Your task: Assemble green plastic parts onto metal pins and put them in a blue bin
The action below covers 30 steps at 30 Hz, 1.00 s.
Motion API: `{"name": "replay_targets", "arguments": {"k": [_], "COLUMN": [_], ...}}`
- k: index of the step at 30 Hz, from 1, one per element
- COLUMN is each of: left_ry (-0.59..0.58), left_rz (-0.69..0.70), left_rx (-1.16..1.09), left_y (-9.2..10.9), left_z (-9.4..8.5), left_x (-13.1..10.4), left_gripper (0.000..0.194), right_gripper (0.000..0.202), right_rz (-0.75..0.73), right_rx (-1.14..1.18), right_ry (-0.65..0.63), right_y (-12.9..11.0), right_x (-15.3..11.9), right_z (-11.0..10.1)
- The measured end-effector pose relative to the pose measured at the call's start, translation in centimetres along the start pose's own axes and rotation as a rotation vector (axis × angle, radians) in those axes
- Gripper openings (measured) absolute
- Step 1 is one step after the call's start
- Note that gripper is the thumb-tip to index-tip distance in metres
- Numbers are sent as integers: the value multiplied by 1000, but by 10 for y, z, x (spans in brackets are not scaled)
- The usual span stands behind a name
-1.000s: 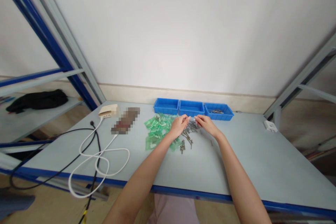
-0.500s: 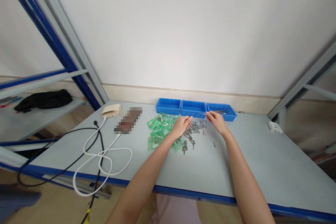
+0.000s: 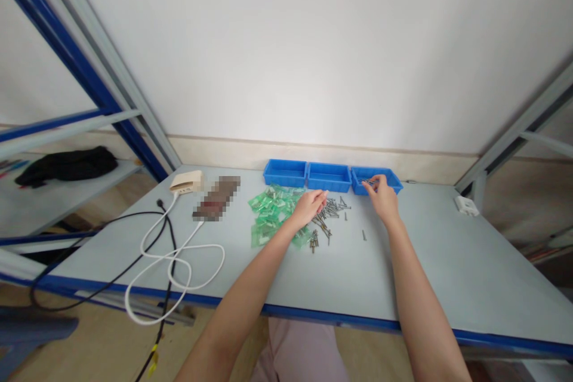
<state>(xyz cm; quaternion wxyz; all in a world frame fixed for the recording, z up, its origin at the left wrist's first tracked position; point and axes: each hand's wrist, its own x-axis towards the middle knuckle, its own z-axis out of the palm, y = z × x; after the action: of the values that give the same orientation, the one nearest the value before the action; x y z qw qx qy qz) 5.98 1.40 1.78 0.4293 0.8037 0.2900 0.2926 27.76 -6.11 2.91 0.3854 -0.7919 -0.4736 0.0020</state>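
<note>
My left hand point(image 3: 310, 208) is closed over the right side of a pile of green plastic packets point(image 3: 273, 215), beside loose screws point(image 3: 331, 209); anything pinched in its fingers is too small to make out. At the right blue bin point(image 3: 393, 181), my right hand point(image 3: 380, 194) is closed with its fingertips over the front rim. Some dark metal pieces show at those fingertips, and I cannot tell whether they are held or lie in the bin. The middle blue bin point(image 3: 329, 176) and left blue bin point(image 3: 285, 173) stand in line with it.
On the left of the table point(image 3: 349, 286) are a beige box point(image 3: 187, 182), a blurred-out flat item point(image 3: 218, 198) and looped white cable point(image 3: 190, 271). A white adapter point(image 3: 466, 206) sits far right. Black cloth point(image 3: 69, 165) lies on a side shelf.
My right hand has moved right and away from me, from in front of the bins to the right bin. My left hand has stayed near the screws. The camera view has shifted slightly.
</note>
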Motion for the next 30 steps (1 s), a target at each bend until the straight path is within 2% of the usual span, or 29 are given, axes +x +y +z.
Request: {"name": "replay_targets", "arguments": {"k": [1, 3, 5, 6, 8, 14, 20, 24, 30], "left_ry": [0, 4, 11, 13, 13, 4, -3, -6, -1], "left_rz": [0, 1, 3, 7, 17, 17, 28, 27, 31], "left_rx": [3, 6, 7, 7, 6, 41, 46, 55, 85], "left_y": [0, 0, -1, -1, -1, -1, -3, -5, -4], "left_z": [0, 0, 0, 0, 0, 0, 1, 1, 1], "left_x": [0, 0, 0, 0, 0, 0, 1, 1, 1], "left_gripper": [45, 45, 45, 45, 45, 43, 43, 43, 43], "right_gripper": [38, 33, 30, 28, 21, 5, 4, 13, 9], "right_rz": [-91, -261, -350, -366, -367, -340, -339, -380, -405], "right_rx": [44, 125, 149, 131, 76, 59, 144, 105, 53], "right_ry": [-113, -443, -798, -930, -1051, -1008, -1014, -926, -840], "right_y": [-8, -25, -40, -47, -55, -55, -49, -49, -56], "right_x": [-2, -9, -19, -23, -32, -36, -31, -34, -39], "right_z": [-1, -2, 1, 4, 12, 28, 26, 30, 37]}}
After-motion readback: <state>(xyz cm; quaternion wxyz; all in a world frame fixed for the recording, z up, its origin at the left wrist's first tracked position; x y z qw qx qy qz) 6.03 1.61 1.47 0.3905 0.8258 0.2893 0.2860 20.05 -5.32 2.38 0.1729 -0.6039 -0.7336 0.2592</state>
